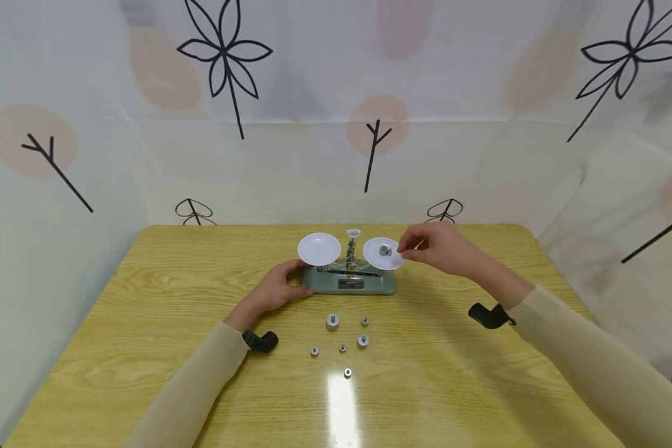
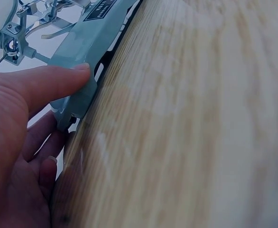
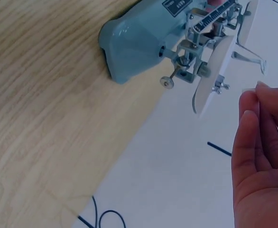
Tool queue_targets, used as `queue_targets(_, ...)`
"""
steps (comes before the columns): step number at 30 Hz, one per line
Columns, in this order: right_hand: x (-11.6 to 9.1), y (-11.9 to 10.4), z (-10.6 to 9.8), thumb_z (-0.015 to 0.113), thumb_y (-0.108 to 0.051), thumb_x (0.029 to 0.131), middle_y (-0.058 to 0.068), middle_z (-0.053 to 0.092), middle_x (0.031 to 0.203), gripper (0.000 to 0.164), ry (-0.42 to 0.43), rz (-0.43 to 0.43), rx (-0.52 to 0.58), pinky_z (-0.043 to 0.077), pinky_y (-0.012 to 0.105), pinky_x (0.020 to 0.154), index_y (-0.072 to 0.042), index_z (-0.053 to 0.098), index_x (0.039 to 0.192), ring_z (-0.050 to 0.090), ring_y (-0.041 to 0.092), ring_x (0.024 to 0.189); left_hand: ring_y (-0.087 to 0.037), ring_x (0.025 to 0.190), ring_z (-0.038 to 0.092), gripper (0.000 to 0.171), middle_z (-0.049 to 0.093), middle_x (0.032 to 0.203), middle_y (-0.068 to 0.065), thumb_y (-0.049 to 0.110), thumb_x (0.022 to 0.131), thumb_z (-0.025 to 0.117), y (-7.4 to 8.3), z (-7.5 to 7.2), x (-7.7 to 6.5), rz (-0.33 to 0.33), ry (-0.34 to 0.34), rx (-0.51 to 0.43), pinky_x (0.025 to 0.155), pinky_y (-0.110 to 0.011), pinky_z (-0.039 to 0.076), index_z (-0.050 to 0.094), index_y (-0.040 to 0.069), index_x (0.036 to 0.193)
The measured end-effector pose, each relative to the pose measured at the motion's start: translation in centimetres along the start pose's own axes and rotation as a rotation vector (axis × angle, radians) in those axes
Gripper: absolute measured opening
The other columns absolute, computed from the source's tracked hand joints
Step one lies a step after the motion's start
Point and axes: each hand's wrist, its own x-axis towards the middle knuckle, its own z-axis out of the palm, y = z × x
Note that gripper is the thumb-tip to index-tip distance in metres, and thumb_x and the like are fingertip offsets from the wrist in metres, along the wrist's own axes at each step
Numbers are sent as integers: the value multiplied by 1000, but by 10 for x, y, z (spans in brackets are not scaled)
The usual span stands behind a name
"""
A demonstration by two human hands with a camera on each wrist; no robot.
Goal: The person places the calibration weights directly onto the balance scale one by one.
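A grey-green balance scale stands at the back of the wooden table. My left hand grips the left end of its base, thumb on the front face and fingers behind, as the left wrist view shows. Its left pan is bare. Small metal weights sit together on the right pan. Beside that pan's right edge is my right hand, fingers curled and thumb tip close against the fingertips. In the right wrist view nothing shows between the fingertips, which are apart from the pan.
Several knobbed metal weights stand on the table in front of the scale, the largest nearest the base and a small one nearest the front. A printed cloth hangs behind and beside the table.
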Motion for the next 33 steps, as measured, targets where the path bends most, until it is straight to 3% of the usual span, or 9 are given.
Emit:
queue_targets(6,-11,0,4,77,-3,87,-2,70,90,12,17,-28,65,54,28,65,-11,72,94,64,15,78,-27,141,37,64,51,145,-10,11,84,80,0,0,1,-2,6,4,116,-45,28,53,6,142)
queue_targets(13,-25,-6,11,76,-3,87,-2,70,92,12,30,-54,132,56,29,72,-12,73,93,65,14,82,-26,141,37,63,52,144,-10,12,84,80,0,0,2,-12,5,5,116,-45,28,54,5,141)
queue_targets(22,-39,-16,31,74,3,87,1,71,93,17,59,-101,228,57,31,72,-12,73,94,66,14,81,-27,141,37,63,52,144,-9,12,84,81,0,0,1,-21,16,18,116,-46,28,54,6,141)
queue_targets(33,-46,-18,59,73,3,88,4,71,97,20,23,-156,269,57,29,73,-14,74,99,66,12,86,-29,139,40,62,55,141,-12,10,83,81,-2,0,1,38,11,-2,114,-48,30,55,4,139)
